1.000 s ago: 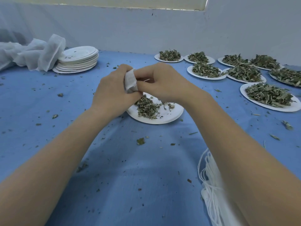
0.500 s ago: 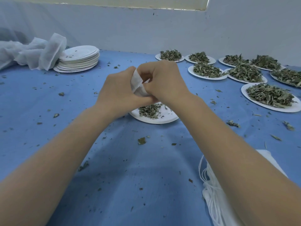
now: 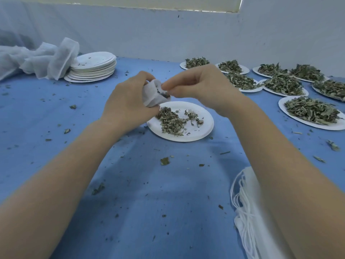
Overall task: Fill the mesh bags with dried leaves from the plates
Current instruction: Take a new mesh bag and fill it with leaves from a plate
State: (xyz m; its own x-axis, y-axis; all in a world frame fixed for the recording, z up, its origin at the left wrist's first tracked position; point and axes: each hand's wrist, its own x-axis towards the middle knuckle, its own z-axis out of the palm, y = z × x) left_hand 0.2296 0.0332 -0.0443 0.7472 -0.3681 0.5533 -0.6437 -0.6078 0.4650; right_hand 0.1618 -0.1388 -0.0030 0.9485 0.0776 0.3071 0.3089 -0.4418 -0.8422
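My left hand (image 3: 128, 101) gripped the mesh bag (image 3: 152, 94), its mouth facing right. My right hand (image 3: 197, 85) pinched leaves at that mouth, directly above the plate (image 3: 201, 128).

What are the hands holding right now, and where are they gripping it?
The left hand grips a white mesh bag round its body; the right hand pinches the rim of its open mouth.

No readable text, label, brand, number or sign anywhere, not on plates, cloth or wall.
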